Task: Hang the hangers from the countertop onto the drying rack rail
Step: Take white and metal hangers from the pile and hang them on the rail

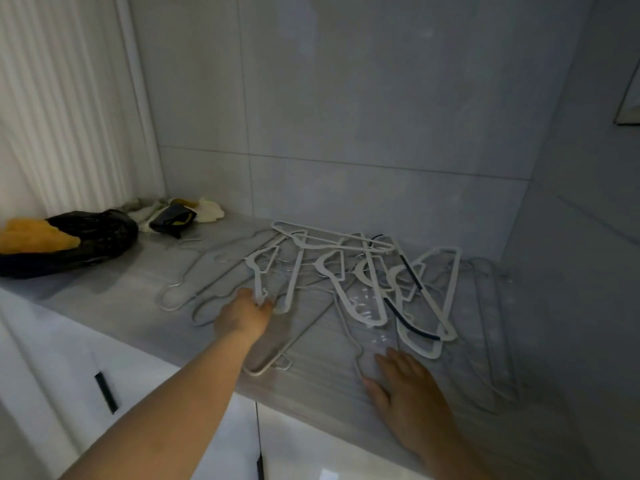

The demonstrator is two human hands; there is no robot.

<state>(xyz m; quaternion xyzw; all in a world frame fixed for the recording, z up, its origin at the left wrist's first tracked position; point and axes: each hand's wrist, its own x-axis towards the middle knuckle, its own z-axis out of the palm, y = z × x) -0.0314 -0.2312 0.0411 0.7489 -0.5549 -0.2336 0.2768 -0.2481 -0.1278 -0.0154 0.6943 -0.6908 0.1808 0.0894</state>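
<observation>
L hand (pixel 244 317) mid-frame, fingertips on lower end of white hanger (pixel 257 278); can't tell if gripped. R hand (pixel 408 386) lower right, flat, fingers spread on countertop (pixel 121 289).

A home laundry nook: grey tiled walls (pixel 346 98), a grey countertop (pixel 114 292) strewn with clothes hangers (pixel 346 271), white cabinets (pixel 145 386) below, curtain (pixel 59 98) upper left.

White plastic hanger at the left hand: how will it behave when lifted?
The white hanger is probably stiff and light: thin flat frame, open middle. Likely to snag: it overlaps neighbouring hangers. May slide on the smooth countertop.
</observation>
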